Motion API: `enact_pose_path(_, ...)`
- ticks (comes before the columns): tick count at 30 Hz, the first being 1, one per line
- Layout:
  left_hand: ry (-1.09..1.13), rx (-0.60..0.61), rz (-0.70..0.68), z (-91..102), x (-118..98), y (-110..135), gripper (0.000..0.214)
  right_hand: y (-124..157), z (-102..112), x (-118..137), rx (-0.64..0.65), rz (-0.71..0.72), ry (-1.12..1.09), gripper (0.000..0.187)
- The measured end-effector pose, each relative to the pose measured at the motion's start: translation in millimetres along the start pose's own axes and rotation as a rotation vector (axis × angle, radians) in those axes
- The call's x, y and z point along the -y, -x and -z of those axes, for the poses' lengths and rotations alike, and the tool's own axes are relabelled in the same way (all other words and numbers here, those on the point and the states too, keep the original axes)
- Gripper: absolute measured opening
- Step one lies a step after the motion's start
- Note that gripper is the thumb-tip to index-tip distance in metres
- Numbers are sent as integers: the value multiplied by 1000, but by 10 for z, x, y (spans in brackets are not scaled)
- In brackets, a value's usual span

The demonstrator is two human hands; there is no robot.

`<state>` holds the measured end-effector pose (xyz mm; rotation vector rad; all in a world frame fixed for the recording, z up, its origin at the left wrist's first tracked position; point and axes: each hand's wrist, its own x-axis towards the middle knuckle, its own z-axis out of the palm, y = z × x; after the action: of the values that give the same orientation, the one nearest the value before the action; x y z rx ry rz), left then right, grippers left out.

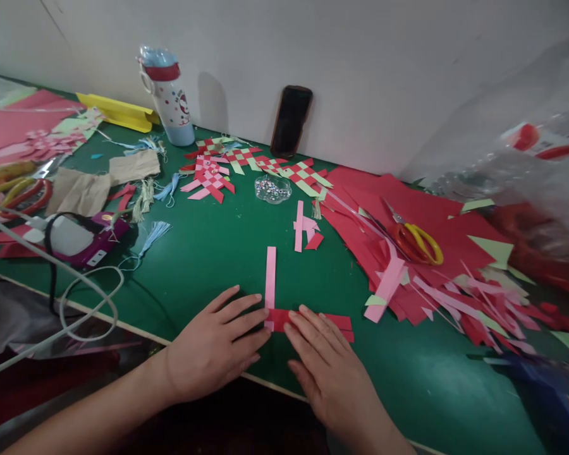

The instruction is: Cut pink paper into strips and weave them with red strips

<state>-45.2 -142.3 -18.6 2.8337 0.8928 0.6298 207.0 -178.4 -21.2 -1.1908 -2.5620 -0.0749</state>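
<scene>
Flattening a red paper strip (279,320).
Left hand (215,344) and right hand (329,363) lay spread, grasping nothing; even pressure probably best kept the pink paper strip (270,276) square.

dim soft light, bottle (173,104) shadow on wall (389,76), pale glare on green tabletop (448,370), blurry lower right corner

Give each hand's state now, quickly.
Left hand: open, at the left end of a flat red paper strip.
Right hand: open, laid over that strip.
</scene>
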Motion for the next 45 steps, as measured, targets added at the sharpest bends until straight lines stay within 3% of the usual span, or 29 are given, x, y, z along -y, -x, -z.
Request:
enact_pose_path(10,-74,16,2,63,6,64,33,15,-11,-7,22,-2,-7,38)
enact_pose_path(18,-155,96,-82,-26,23,52,68,3,7,9,-1,-16,-13,38)
enact_pose_path(26,-152,110,-80,-34,48,74,68,34,62,6,-73,-85,-24,31)
enact_pose_path(33,-168,118,-76,-31,48,74,65,356,156,-220,-18,-86,112,33)
enact_pose_path(37,-140,93,-62,-41,45,83,63,459,239,-294,-79,-148,141,28)
enact_pose_path(41,-125,78,-57,-49,36,80,62,256,224,-124,-231,-236,93,28)
enact_pose_path(45,-131,59,-58,-41,30,60,62,-100,95,124,-151,-168,-3,31)
